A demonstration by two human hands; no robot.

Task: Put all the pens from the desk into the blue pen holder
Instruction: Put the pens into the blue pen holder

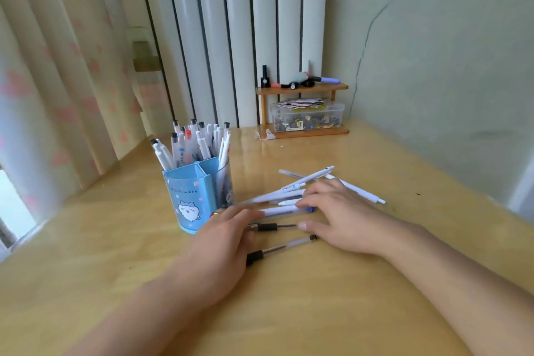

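Two clear-barrelled pens with black grips lie nearest me on the glossy yellow wooden desk (289, 312): the clear pen with the dark end cap (281, 247), and beyond it the short black-gripped pen (271, 227). My left hand (222, 243) lies flat over their left ends, fingers fairly straight, pressing rather than gripping as far as I can tell. My right hand (338, 215) is spread palm-down, its fingertips resting on the loose heap of white plastic pens (289, 192) and gripping none of them. Left of the heap stands the blue pen holder with a cartoon animal (196, 199), already crowded with upright pens. Farther back sits a small wooden shelf with a clear plastic box (306, 117).

I judge these pens light, stiff and slick; they will roll on this shiny top. I would pinch each mid-barrel, or rake several together and grasp the bundle.
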